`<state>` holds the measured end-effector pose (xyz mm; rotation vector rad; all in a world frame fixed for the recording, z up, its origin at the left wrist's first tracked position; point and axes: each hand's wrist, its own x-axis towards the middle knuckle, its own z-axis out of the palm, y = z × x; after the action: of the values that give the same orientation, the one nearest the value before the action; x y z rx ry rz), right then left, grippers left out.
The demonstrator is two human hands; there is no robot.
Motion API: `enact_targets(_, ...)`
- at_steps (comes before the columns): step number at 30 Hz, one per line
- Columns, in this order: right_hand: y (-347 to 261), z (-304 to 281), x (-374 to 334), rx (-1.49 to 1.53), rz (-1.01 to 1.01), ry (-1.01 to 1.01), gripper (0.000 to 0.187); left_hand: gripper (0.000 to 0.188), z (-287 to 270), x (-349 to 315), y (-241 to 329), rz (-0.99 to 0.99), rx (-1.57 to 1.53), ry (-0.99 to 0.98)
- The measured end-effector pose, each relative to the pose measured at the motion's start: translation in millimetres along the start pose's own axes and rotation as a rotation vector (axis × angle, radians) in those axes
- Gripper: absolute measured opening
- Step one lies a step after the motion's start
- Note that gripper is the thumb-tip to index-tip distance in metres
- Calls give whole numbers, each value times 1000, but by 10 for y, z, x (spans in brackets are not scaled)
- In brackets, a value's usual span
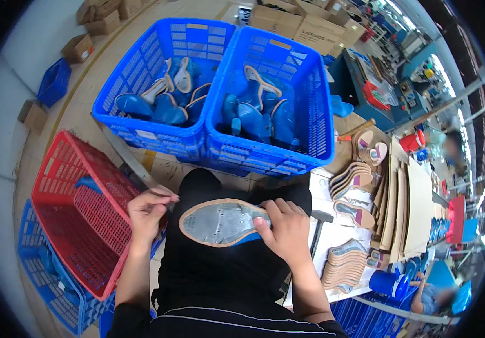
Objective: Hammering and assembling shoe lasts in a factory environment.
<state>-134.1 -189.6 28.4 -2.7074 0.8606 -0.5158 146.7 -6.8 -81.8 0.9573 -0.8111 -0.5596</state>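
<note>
Mid-frame, the right hand (pixel 288 228) grips a grey, tan-rimmed insole (pixel 217 222), thumb on top, covering its right end, with only a sliver of blue shoe last (pixel 248 239) visible below, while left of centre the left hand (pixel 147 214) pinches its fingertips together, on what I cannot tell.

Top (pixel 225 331): black — thin white lines (pixel 208 308) | sleeves (pixel 130 322): black | legwear (pixel 197 276): black | left hand (pixel 148 215), right hand (pixel 287 230): bare
</note>
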Motion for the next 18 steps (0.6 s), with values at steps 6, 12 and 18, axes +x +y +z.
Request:
enact_targets(6,35,-2,-22,-17,-46,-26,33,92,1352,651,1081,294,940,-933)
enact_targets(12,71,0,-47,62,-29,17,25,96,1450,578,844,305,1081,-1089)
enact_targets(18,379,102,-307,1580,347,682,60,76,1514,509,836,324,1174,-1065)
